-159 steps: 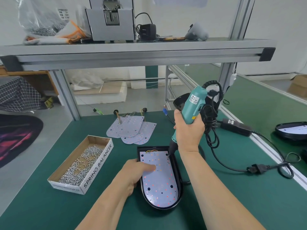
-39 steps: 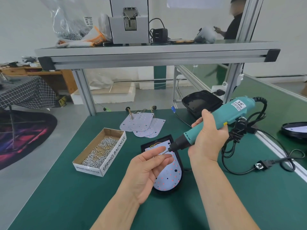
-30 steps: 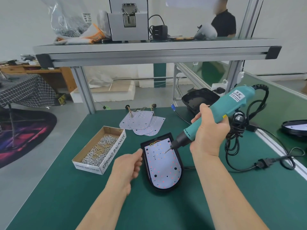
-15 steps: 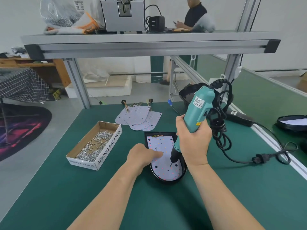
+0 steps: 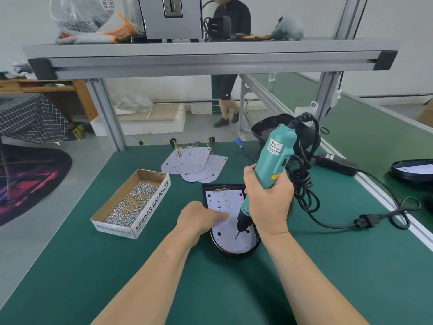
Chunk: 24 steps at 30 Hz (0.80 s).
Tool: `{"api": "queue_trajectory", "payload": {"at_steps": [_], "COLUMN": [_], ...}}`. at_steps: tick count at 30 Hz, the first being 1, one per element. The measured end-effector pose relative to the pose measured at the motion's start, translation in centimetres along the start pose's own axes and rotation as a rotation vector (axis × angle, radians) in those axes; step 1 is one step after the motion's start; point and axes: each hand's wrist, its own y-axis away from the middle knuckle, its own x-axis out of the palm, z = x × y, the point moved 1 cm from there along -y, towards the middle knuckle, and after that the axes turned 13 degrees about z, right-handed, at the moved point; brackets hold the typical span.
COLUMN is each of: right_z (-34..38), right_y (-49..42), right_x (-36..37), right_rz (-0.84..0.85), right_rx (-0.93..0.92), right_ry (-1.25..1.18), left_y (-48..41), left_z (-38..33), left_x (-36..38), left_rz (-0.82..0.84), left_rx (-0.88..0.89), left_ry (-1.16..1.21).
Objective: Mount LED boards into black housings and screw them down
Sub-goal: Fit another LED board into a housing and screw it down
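Note:
A black housing [image 5: 234, 253] lies on the green mat in front of me with a white LED board [image 5: 225, 202] seated inside it. My right hand [image 5: 269, 202] grips a teal electric screwdriver [image 5: 273, 158] held nearly upright, its bit touching the board's lower middle. My left hand [image 5: 201, 218] rests on the board's left side, a finger pressing down on it. Spare LED boards [image 5: 194, 164] with wires lie fanned out behind the housing. An open cardboard box of screws [image 5: 131, 202] stands to the left.
The screwdriver's black cable [image 5: 328, 221] coils right to a plug and a power adapter [image 5: 335, 164]. More black housings [image 5: 264, 130] sit at the back right and another one [image 5: 412, 171] at the far right. A metal shelf spans overhead. A person stands beyond the bench.
My right hand swung the screwdriver from a slant to nearly upright and lowered its bit onto the board. My left hand moved from the bit onto the board's left side.

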Motion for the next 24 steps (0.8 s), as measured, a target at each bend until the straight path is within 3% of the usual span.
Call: {"api": "queue_trajectory", "payload": {"at_steps": [19, 24], "right_z": [-0.02, 0.57], "right_y": [0.51, 0.98], "right_x": [0.84, 0.2], "right_rz": [0.05, 0.087], "right_rx": [0.083, -0.005], "right_ry": [-0.047, -0.05], "left_y": [0.63, 0.56], "left_z": [-0.25, -0.07], "left_x": [-0.01, -0.21], "left_rz": [0.006, 0.028], "left_rx": [0.026, 0.039], "left_ry": [-0.019, -0.012]}}
